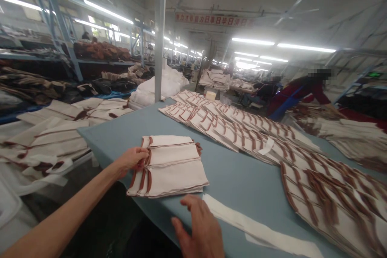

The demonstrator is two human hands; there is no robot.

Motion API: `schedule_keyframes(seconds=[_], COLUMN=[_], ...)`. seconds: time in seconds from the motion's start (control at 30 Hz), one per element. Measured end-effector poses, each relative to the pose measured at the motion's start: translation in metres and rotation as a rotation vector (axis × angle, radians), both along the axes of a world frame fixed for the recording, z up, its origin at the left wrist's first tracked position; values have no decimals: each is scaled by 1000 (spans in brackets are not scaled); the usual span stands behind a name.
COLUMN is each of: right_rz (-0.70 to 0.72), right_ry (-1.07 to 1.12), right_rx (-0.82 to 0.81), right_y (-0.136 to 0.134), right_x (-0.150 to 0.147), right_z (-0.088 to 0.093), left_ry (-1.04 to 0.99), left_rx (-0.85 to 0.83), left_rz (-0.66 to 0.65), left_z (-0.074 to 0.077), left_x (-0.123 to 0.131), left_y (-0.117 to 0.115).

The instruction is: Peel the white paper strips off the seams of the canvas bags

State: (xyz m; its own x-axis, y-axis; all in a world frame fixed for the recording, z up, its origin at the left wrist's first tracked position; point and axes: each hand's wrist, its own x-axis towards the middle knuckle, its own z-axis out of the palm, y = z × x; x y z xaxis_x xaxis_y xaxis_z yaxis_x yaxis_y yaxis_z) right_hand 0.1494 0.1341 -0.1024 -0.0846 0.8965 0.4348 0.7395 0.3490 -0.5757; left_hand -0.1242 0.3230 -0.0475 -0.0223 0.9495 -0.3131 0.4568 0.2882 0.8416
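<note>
A small stack of cream fabric pieces with brown edging (pixel 175 165) lies on the blue-green table (pixel 117 135), close to its front edge. On the stack's left side, my left hand (pixel 134 159) pinches the brown-edged layers between thumb and fingers. Just below the stack's near right corner is my right hand (pixel 199 225), its thumb and fingers apart and nothing in them. A long cream strip (pixel 250 221) lies on the table to the right of that hand.
Overlapping rows of brown-edged cream pieces (pixel 242 129) run along the table's right side. Left of the table, a bin (pixel 75 165) holds more cream pieces. A grey post (pixel 159 40) rises at the far edge. Another person (pixel 298 92) bends over piles at the right.
</note>
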Motion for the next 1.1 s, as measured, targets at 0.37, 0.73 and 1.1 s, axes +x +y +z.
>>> schedule_keyframes(seconds=[0.37,0.73,1.1], right_rz=[304,250,210], right_ry=[-398,-540,-456], right_rx=[43,70,256], right_y=[109,163,176], right_x=[-12,-40,-7], right_z=[8,20,60], left_ry=[-118,68,150], left_rx=[314,585,456], left_rz=[95,-193,-239], left_z=[-21,-51,-49], left_x=[1,2,-4], left_y=[-43,-88,-59])
